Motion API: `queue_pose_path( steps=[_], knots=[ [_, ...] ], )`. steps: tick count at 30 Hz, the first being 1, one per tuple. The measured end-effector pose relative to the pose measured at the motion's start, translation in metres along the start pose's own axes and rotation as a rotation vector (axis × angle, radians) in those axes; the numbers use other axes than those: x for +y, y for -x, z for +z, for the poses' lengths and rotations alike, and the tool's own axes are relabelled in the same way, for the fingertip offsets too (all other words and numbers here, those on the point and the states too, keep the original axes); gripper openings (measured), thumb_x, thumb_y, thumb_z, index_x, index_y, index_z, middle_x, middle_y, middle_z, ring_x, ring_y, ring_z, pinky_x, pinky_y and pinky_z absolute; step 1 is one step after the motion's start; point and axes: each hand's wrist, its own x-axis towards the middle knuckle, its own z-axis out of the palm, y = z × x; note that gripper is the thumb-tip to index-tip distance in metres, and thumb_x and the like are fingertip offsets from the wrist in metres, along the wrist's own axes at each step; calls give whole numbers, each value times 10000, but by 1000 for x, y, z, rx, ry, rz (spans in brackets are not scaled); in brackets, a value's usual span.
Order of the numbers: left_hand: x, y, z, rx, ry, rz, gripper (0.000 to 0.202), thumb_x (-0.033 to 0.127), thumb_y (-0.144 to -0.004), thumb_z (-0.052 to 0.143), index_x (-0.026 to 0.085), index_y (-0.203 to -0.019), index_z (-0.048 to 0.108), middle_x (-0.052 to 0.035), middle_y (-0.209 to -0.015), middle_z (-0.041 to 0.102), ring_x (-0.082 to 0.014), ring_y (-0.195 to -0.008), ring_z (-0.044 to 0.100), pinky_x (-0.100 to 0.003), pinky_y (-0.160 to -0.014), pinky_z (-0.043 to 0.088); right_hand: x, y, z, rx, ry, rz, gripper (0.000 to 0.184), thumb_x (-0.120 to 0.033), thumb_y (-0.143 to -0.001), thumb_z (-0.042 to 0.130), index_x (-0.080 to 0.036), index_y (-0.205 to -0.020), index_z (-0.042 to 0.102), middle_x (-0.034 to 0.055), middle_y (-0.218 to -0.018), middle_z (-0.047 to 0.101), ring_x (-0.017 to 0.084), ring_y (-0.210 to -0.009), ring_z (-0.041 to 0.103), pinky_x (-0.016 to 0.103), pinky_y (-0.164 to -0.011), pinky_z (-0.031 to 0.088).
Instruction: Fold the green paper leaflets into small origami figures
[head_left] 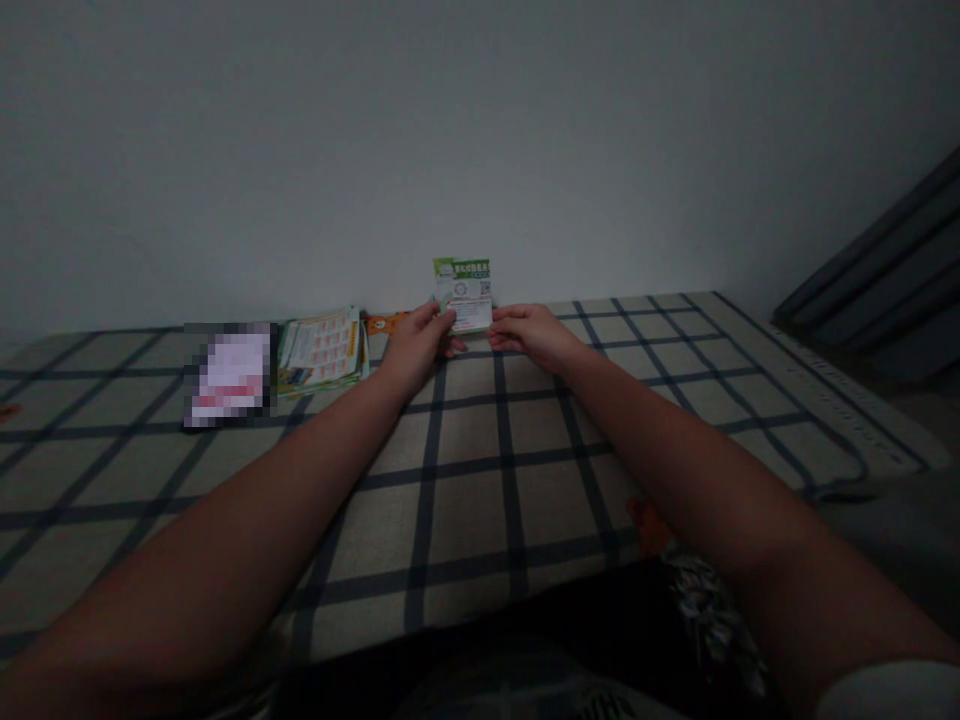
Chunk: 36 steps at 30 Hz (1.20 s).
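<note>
A small green and white printed leaflet [472, 291] stands roughly upright just above the bed, near the wall. My left hand [417, 345] grips its lower left part, thumb across the front and fingers behind. At the lower right edge, the fingers of my right hand [534, 332] pinch the paper. The leaflet shows a green header, a square code and lines of text too small to read. To the left of my left hand lies a stack of larger printed leaflets [322, 345], white and green with red and yellow print.
A pixelated, phone-like object [230, 375] lies left of the stack. The checked cloth [465, 480] covers the surface, with orange bear figures on it. A pale wall [480, 140] rises behind it. Dark grey folded fabric [885, 250] hangs at the far right.
</note>
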Motion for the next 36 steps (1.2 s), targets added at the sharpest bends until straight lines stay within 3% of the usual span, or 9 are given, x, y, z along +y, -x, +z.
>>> queue_pose_path(
  steps=[5, 9, 17, 28, 36],
  knots=[
    [-5, -2, -2, 36, -16, 33, 341, 446, -819, 712, 173, -1016, 659, -49, -874, 740, -131, -598, 628, -217, -493, 455, 2, 2, 1, -69, 21, 14, 112, -64, -922, 627, -131, -909, 716, 46, -734, 721, 109, -641, 663, 245, -709, 607],
    [-6, -2, -3, 13, -29, 47, 308, 419, -819, 733, 158, -978, 690, -48, -832, 739, -122, -584, 610, -217, -505, 470, 0, 2, 2, -15, 39, -46, 181, -154, -985, 592, -136, -840, 700, 38, -714, 705, 96, -604, 640, 208, -617, 571],
    [-10, 0, -2, -120, 92, 14, 332, 379, -760, 792, 125, -968, 750, -82, -879, 768, -162, -671, 668, -265, -591, 546, -1, -4, 0, 55, -6, -139, 112, -77, -941, 604, -156, -897, 670, -8, -679, 702, 88, -589, 658, 204, -622, 569],
    [-10, 1, -2, -51, 114, 27, 405, 394, -726, 819, 144, -1041, 768, -91, -992, 782, -236, -895, 718, -381, -871, 557, 3, -9, -2, 97, 61, -156, 155, -61, -922, 600, -157, -819, 663, -9, -650, 684, 85, -567, 632, 198, -590, 537],
    [-4, 3, -3, -83, 13, 58, 329, 370, -773, 763, 140, -1008, 766, -70, -920, 787, -213, -839, 712, -381, -859, 571, 2, -7, -1, 112, -10, -164, 98, -66, -913, 630, -153, -888, 670, 2, -736, 721, 101, -630, 680, 228, -624, 574]
  ],
)
